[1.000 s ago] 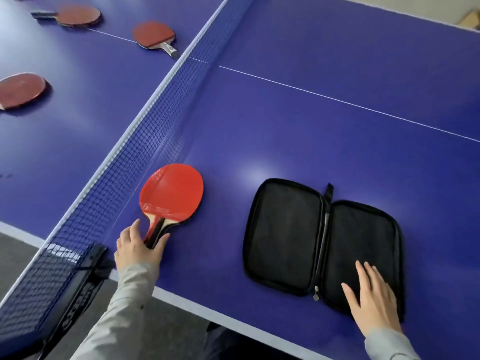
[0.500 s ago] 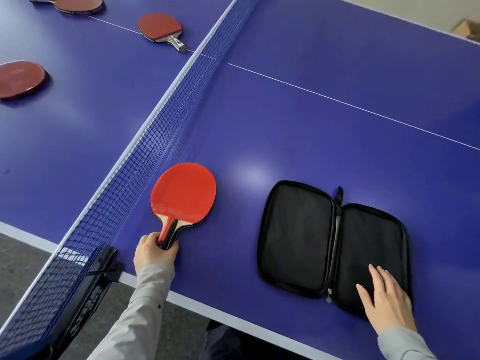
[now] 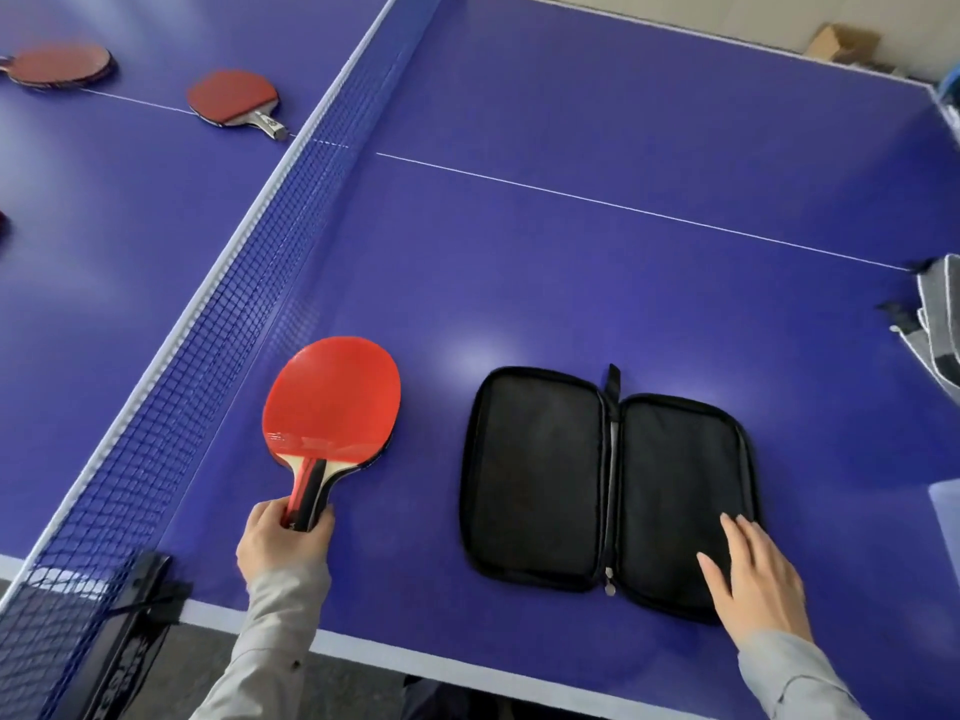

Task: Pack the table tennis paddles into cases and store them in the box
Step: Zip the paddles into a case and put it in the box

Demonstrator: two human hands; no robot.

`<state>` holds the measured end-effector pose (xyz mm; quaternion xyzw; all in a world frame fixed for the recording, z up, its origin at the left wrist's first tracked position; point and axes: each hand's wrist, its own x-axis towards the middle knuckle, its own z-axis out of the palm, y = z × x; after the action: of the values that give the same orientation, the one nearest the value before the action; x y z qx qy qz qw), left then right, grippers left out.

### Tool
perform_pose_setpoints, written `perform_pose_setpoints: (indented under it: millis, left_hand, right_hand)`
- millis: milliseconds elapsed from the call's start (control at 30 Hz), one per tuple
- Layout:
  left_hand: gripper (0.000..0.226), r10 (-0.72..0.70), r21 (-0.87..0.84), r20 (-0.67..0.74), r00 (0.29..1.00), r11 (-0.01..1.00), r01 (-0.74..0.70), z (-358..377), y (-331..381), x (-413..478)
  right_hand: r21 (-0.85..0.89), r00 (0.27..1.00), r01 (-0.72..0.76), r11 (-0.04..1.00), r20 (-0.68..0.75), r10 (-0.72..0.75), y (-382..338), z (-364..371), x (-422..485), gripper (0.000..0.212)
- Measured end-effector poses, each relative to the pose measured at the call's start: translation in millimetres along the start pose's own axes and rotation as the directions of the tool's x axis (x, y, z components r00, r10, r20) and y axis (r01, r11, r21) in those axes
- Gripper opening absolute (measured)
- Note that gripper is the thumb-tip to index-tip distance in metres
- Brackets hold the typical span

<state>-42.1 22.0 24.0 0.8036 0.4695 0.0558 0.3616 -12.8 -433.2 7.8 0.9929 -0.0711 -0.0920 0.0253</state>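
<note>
A bright red paddle [image 3: 332, 397] lies on the blue table [image 3: 571, 262] just right of the net. My left hand [image 3: 283, 545] grips its red and black handle near the table's front edge. A black zip case [image 3: 545, 475] lies spread open and flat to the right of the paddle. My right hand [image 3: 753, 579] rests flat with straight fingers on the case's right half, near its lower corner. The case holds nothing.
The net [image 3: 223, 304] runs diagonally from the front left to the far middle. Beyond it lie two darker red paddles [image 3: 234, 96] [image 3: 57, 65]. Grey cases [image 3: 940, 324] are stacked at the right edge. A cardboard box [image 3: 841, 44] sits past the far corner.
My left hand closed round the paddle's handle, where a second ago it only touched it. The paddle has turned a little more upright. My right hand stayed on the case.
</note>
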Motion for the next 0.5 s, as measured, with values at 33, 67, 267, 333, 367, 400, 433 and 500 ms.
perform_pose_setpoints:
  millis: [33,67,267,333,367,400,433,500]
  left_hand:
    - [0.023,0.010,-0.009,0.007,1.000,1.000,-0.010,3,8,-7]
    - [0.024,0.018,-0.015,0.017,1.000,1.000,-0.018,7,16,-16]
    - [0.026,0.059,-0.062,0.112,0.992,0.997,-0.052,54,66,-86]
    - [0.024,0.085,-0.068,0.159,0.984,0.995,-0.076,76,81,-116]
    - [0.023,0.095,-0.070,0.177,0.980,0.994,-0.084,87,88,-130]
    - [0.023,0.109,-0.068,0.193,0.975,0.993,-0.098,98,94,-145]
    - [0.021,0.122,-0.064,0.213,0.969,0.992,-0.111,109,101,-161]
    - [0.018,0.124,-0.058,0.255,0.959,0.992,-0.113,131,111,-190]
  right_hand:
    - [0.015,1.000,0.006,1.000,0.010,-0.006,3,1,3,0.082]
    - [0.030,1.000,0.005,1.000,0.017,-0.006,6,1,4,0.086]
    - [0.099,0.999,-0.048,0.994,0.023,0.046,28,4,11,0.078]
    - [0.116,0.998,-0.062,0.991,0.037,0.058,42,4,11,0.081]
    - [0.126,0.997,-0.068,0.990,0.047,0.062,49,4,12,0.085]
    - [0.133,0.996,-0.078,0.988,0.058,0.071,57,5,12,0.087]
    - [0.143,0.996,-0.081,0.986,0.057,0.073,64,6,13,0.087]
    - [0.155,0.995,-0.081,0.985,0.066,0.071,79,9,13,0.087]
